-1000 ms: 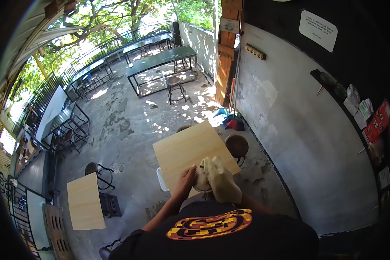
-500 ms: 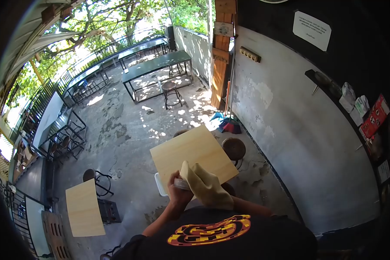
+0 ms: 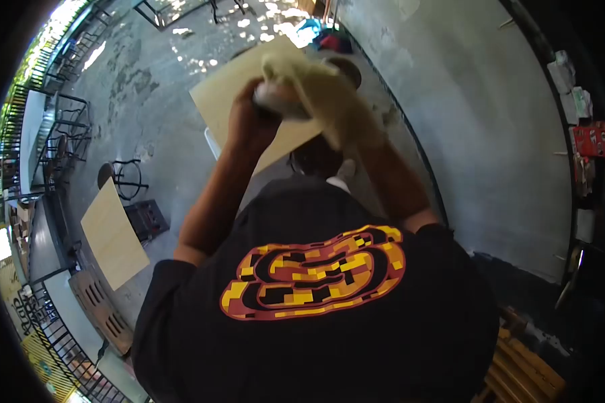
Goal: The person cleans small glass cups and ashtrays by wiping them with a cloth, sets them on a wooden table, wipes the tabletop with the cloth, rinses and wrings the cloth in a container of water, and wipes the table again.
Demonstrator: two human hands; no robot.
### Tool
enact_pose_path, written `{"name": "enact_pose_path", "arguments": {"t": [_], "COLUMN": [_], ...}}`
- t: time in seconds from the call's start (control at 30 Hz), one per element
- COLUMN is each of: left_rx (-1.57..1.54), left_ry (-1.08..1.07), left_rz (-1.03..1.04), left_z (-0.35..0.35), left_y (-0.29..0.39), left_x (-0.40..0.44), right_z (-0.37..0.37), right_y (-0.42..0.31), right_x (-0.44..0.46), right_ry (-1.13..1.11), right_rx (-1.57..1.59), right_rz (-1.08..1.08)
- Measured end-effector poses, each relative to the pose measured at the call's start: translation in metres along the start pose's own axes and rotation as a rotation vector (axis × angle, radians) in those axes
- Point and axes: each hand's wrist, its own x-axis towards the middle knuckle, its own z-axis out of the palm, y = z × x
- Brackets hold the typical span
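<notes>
My left hand (image 3: 251, 121) is closed round the side of a pale, round cup-like object (image 3: 281, 102), which is blurred. A beige cloth (image 3: 302, 74) drapes over my right hand (image 3: 349, 121) and covers its fingers, pressing against the object's right side. Both hands are raised in front of my chest, over a light wooden board (image 3: 218, 91).
A second board (image 3: 113, 235) stands at the left beside a dark crate (image 3: 146, 220) and a stool (image 3: 124, 178). A round stool (image 3: 346, 70) is behind the cloth. The grey wall (image 3: 464, 127) runs along the right. Slatted wood (image 3: 524, 369) shows at the lower right.
The view has tilted down, so the room sits higher in the picture. Both hands have risen away from my shirt with the cloth and the round object still between them.
</notes>
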Motion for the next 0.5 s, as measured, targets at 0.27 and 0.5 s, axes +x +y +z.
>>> {"name": "enact_pose_path", "arguments": {"t": [0.27, 0.5], "left_rx": [-0.148, 1.059], "left_ry": [0.124, 0.198], "left_rz": [0.026, 0.106], "left_z": [0.038, 0.033], "left_y": [-0.049, -0.089], "left_x": [0.032, 0.037], "right_z": [-0.001, 0.014], "right_y": [0.067, 0.096], "right_x": [-0.063, -0.129], "right_ry": [-0.058, -0.149], "right_rx": [0.088, -0.047], "right_rz": [0.134, 0.066]}}
